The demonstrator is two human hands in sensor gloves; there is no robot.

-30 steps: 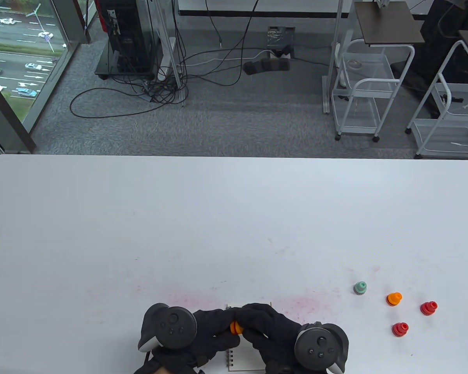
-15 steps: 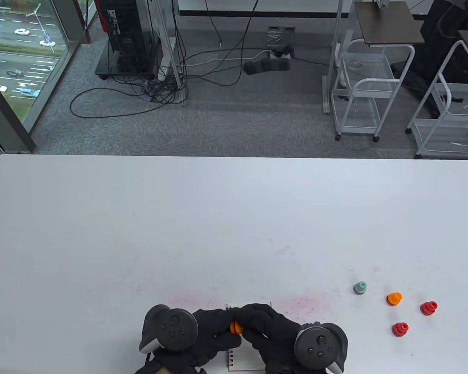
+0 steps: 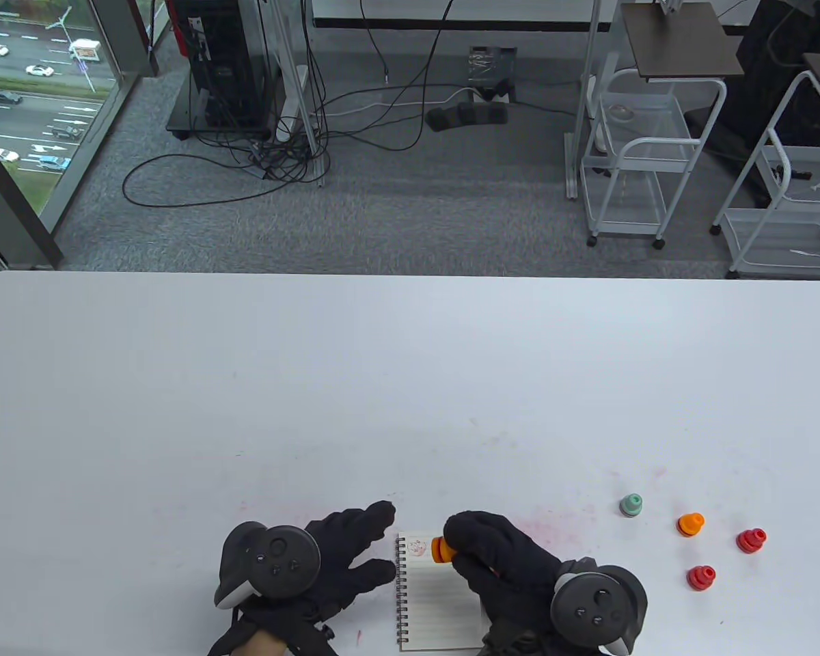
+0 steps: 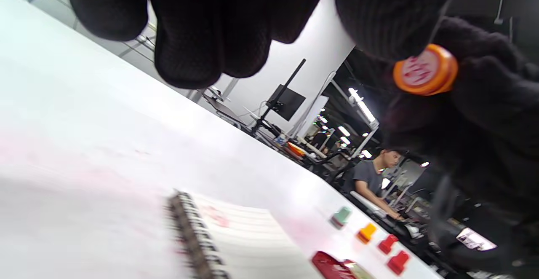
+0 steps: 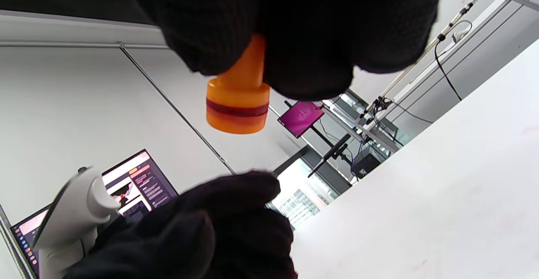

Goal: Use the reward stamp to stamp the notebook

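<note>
- Orange stamp [image 3: 441, 549], smooth plastic with a narrow neck and a flared round base banded in red, is gripped in the right hand [image 3: 495, 557] above the top of the spiral-bound lined notebook [image 3: 432, 608], where a small red print [image 3: 417, 546] shows.
- Left hand [image 3: 342, 557] holds nothing, fingers spread just left of the wire binding.
- Well to the right stand a green stamp [image 3: 631, 505], a second orange one [image 3: 690, 524] and two red stamps [image 3: 751, 540].
- White table [image 3: 383, 383] carries faint pink smudges; beyond lie grey carpet and cables.
</note>
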